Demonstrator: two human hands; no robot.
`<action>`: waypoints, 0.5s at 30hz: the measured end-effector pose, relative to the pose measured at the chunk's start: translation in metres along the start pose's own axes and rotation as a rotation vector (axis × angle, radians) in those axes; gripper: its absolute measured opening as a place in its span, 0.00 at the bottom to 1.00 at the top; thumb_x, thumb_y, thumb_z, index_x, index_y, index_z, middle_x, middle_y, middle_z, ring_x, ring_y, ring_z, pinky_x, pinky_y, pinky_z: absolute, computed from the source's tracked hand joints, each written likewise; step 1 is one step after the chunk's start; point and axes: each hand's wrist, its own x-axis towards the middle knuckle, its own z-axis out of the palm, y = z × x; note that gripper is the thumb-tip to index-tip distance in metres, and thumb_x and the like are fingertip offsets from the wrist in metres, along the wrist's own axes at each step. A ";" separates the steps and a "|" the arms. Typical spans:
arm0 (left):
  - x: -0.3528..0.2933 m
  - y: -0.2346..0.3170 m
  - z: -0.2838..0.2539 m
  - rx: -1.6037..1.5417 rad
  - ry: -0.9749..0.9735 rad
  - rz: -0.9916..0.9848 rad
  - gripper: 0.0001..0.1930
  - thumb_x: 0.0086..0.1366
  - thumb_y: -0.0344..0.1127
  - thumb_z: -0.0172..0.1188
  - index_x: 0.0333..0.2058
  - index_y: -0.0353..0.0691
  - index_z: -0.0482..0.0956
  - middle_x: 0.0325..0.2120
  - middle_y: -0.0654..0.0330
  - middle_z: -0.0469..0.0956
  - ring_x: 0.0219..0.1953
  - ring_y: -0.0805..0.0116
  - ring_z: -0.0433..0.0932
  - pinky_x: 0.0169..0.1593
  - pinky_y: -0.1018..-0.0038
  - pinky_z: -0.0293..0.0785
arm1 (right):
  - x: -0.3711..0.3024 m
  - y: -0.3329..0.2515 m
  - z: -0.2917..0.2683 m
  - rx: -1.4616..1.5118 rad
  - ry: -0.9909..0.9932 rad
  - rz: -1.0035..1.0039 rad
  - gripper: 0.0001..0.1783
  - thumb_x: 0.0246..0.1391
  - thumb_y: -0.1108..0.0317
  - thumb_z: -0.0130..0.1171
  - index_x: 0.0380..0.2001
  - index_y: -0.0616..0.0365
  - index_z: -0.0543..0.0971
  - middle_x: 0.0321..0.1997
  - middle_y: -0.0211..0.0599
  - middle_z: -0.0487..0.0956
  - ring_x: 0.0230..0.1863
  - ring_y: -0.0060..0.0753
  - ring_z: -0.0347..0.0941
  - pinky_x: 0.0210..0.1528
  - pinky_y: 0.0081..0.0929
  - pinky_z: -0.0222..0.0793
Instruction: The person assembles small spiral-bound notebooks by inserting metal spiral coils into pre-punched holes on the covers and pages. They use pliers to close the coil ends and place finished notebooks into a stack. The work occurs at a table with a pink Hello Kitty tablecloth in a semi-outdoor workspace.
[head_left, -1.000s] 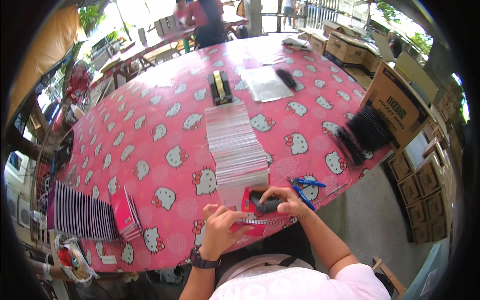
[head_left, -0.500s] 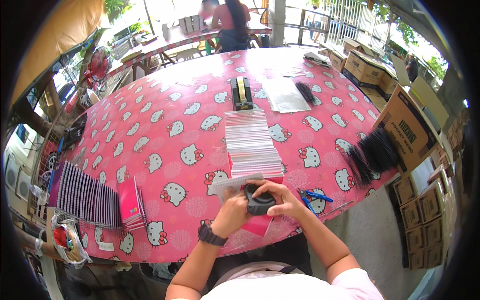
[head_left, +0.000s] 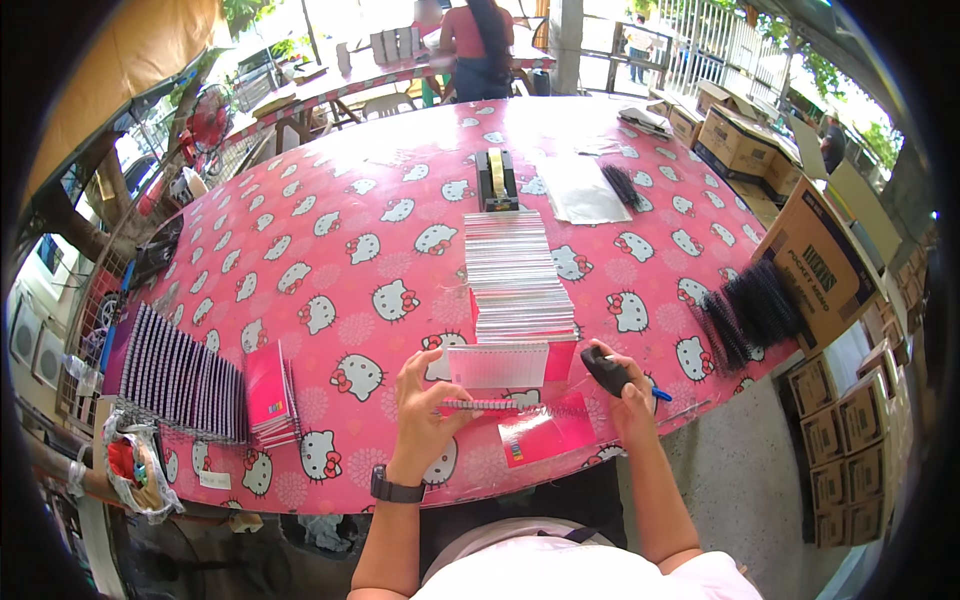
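My left hand (head_left: 420,415) pinches the left end of a small notepad's bound edge (head_left: 470,404). A thin wire spiral (head_left: 548,410) runs right from that edge, and a glossy pink cover (head_left: 548,435) lies below it. In my right hand (head_left: 633,403) is a rounded black tool (head_left: 604,370), its exact kind unclear, held to the right of the spiral. Just beyond the left hand lies a white ruled pad (head_left: 497,366). Past it stretches a long row of unbound notepads (head_left: 520,280). Blue-handled pliers (head_left: 660,394) are mostly hidden behind my right hand.
A tape dispenser (head_left: 497,182) stands behind the row, beside a clear plastic sheet (head_left: 585,190). Black spirals (head_left: 750,312) are heaped by a cardboard box (head_left: 820,255) on the right. Spiral notebooks (head_left: 180,375) and pink notepads (head_left: 268,395) stand at left. A person (head_left: 475,45) is at the far table.
My hands have moved apart: the right carries the black tool rightward, while the left has shifted left onto the notepad's edge. The spiral and pink cover now show between them.
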 end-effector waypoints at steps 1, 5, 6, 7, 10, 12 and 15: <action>0.002 -0.002 0.002 0.019 -0.021 -0.003 0.14 0.39 0.35 0.74 0.26 0.44 0.80 0.53 0.55 0.69 0.57 0.52 0.65 0.58 0.57 0.58 | -0.007 0.009 0.000 -0.007 0.047 -0.011 0.36 0.47 0.42 0.61 0.49 0.62 0.72 0.63 0.51 0.64 0.62 0.37 0.61 0.65 0.33 0.51; 0.022 -0.001 0.013 0.061 -0.159 0.020 0.14 0.40 0.36 0.74 0.27 0.45 0.80 0.56 0.56 0.67 0.60 0.51 0.62 0.59 0.54 0.56 | -0.027 0.037 0.016 0.065 0.214 -0.137 0.36 0.48 0.44 0.61 0.52 0.61 0.69 0.64 0.48 0.61 0.61 0.36 0.60 0.64 0.33 0.51; 0.024 0.002 0.008 0.075 -0.129 0.031 0.14 0.41 0.37 0.74 0.27 0.44 0.80 0.52 0.57 0.71 0.57 0.52 0.67 0.58 0.57 0.60 | -0.030 0.039 0.017 0.043 0.208 -0.132 0.36 0.48 0.45 0.61 0.53 0.60 0.69 0.64 0.48 0.61 0.62 0.36 0.60 0.64 0.32 0.51; 0.026 0.000 0.003 0.058 -0.089 0.031 0.14 0.41 0.36 0.74 0.27 0.43 0.80 0.50 0.57 0.73 0.55 0.54 0.69 0.55 0.59 0.63 | -0.030 0.039 0.018 0.021 0.203 -0.128 0.36 0.48 0.45 0.62 0.53 0.60 0.68 0.65 0.48 0.60 0.62 0.36 0.60 0.64 0.32 0.51; 0.025 -0.011 -0.017 -0.028 0.016 -0.029 0.13 0.42 0.35 0.74 0.27 0.42 0.80 0.42 0.57 0.77 0.48 0.58 0.75 0.50 0.63 0.68 | -0.025 0.044 0.017 0.009 0.200 -0.124 0.36 0.49 0.46 0.62 0.53 0.60 0.68 0.65 0.47 0.60 0.62 0.35 0.59 0.64 0.31 0.51; 0.023 -0.010 -0.029 -0.129 0.094 -0.136 0.13 0.43 0.36 0.73 0.27 0.41 0.79 0.35 0.59 0.81 0.43 0.58 0.78 0.51 0.62 0.65 | -0.024 0.045 0.017 -0.017 0.179 -0.123 0.35 0.49 0.47 0.62 0.53 0.60 0.68 0.65 0.47 0.60 0.62 0.35 0.60 0.64 0.31 0.52; 0.015 0.009 -0.048 -0.028 -0.106 -0.331 0.13 0.47 0.34 0.72 0.30 0.38 0.79 0.30 0.58 0.82 0.38 0.65 0.80 0.47 0.65 0.70 | -0.025 0.045 0.018 -0.097 0.133 -0.111 0.35 0.48 0.48 0.63 0.53 0.60 0.69 0.65 0.47 0.60 0.62 0.36 0.60 0.63 0.31 0.53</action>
